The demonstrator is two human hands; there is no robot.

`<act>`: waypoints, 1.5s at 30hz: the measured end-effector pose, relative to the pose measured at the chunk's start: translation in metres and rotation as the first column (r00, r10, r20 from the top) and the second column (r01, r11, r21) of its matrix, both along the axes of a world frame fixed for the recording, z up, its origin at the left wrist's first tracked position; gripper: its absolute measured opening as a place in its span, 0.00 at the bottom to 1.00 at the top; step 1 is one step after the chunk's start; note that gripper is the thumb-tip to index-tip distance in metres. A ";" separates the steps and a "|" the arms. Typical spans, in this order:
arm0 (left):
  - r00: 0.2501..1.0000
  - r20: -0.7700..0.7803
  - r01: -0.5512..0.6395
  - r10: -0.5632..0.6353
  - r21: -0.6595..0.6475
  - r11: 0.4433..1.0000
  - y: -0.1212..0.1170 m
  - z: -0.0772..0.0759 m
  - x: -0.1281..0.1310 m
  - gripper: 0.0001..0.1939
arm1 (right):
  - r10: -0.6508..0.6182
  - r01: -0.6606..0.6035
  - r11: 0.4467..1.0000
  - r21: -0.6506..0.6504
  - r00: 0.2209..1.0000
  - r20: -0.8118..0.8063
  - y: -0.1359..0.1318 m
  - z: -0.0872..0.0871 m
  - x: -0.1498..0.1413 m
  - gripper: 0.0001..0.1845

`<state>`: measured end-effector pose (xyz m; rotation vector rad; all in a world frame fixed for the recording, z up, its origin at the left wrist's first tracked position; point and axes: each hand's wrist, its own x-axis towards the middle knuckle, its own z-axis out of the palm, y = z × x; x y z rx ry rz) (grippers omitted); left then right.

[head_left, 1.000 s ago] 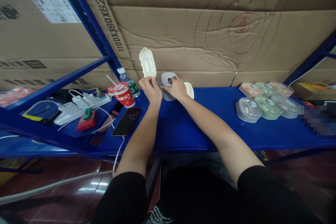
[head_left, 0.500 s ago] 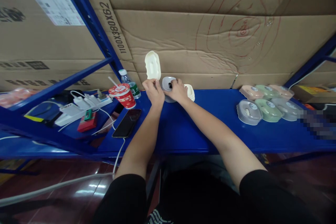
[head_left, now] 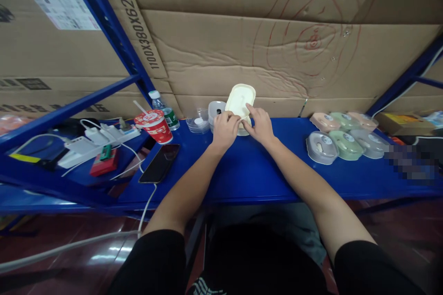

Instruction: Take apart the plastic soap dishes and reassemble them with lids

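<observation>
A cream plastic tray (head_left: 241, 97) with rounded corners is tilted up facing me at the back of the blue shelf. My left hand (head_left: 226, 130) pinches its lower left edge, fingertips closed. At the lower right corner is my right hand (head_left: 260, 124), its index finger on the tray's face and its thumb lower down, near the left fingertips. Under the hands lies a second cream piece (head_left: 244, 130), mostly covered. Just left of the tray stands a grey plastic container (head_left: 215, 109) with a small dark spot inside, and beside it a clear plastic container (head_left: 197, 123).
To the left are a red cup with a straw (head_left: 156, 126), a water bottle (head_left: 167, 113), a phone (head_left: 159, 163) and a power strip (head_left: 100, 144) with cables. Several lidded pink, green and grey boxes (head_left: 346, 144) sit at the right. Cardboard (head_left: 207, 46) backs the shelf.
The cream tray has moved right and down in my left hand and shows a flatter face. My right hand has left the grey container and come to the tray. The view has shifted slightly.
</observation>
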<state>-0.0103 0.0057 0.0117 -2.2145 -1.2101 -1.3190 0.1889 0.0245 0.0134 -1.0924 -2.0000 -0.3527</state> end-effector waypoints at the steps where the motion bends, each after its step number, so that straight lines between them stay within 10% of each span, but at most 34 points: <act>1: 1.000 -0.026 0.017 -0.017 -0.005 1.000 -0.002 0.000 0.003 0.12 | -0.021 0.021 1.000 -0.001 0.999 0.035 -0.001 -0.003 0.004 0.33; 11: 0.990 -0.012 -0.140 0.140 -0.098 0.985 -0.003 0.006 -0.010 0.15 | -0.124 0.139 0.985 -0.099 0.981 0.151 0.006 -0.018 0.019 0.22; 21: 0.915 0.009 -0.371 0.403 -0.373 0.850 0.006 0.001 -0.023 0.21 | -0.125 0.164 0.956 -0.243 0.978 0.166 0.000 -0.023 0.012 0.25; 38: 0.875 0.421 -0.183 0.240 -0.170 0.968 0.021 0.000 -0.036 0.16 | -0.098 0.119 0.945 -0.305 0.992 0.082 0.001 -0.029 0.009 0.35; 45: 0.605 0.793 -0.006 0.071 -0.084 0.996 0.031 0.004 -0.036 0.26 | -0.063 0.067 0.990 -0.122 0.997 0.037 -0.009 -0.023 0.002 0.36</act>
